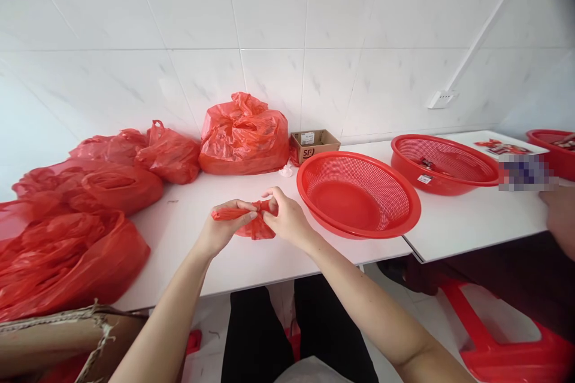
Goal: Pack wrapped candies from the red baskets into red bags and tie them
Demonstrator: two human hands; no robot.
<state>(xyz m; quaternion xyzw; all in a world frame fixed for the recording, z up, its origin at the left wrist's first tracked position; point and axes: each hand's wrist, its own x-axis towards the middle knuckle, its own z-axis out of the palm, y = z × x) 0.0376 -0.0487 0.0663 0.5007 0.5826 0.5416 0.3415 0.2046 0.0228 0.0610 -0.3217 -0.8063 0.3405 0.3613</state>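
Both my hands grip a small red plastic bag [257, 230] over the white table, close to its front edge. My left hand [227, 224] is closed on the gathered top of the bag, with the thumb pressed along it. My right hand [287, 215] pinches the bag's twisted neck with thumb and fingers, just beside the left fingertips. The bag's lower part hangs beneath my fingers, near or on the tabletop; its contents do not show. To the right of my right hand sits a red perforated basin [359, 194] with nothing visible in it.
Several filled red bags [245, 137] crowd the table's left and back. A small cardboard box [315, 145] stands by the wall. Farther right are another red basin [444, 164] with small items, a white tray [498, 143] and a co-worker's arm [561, 215]. A torn carton [58, 341] sits lower left.
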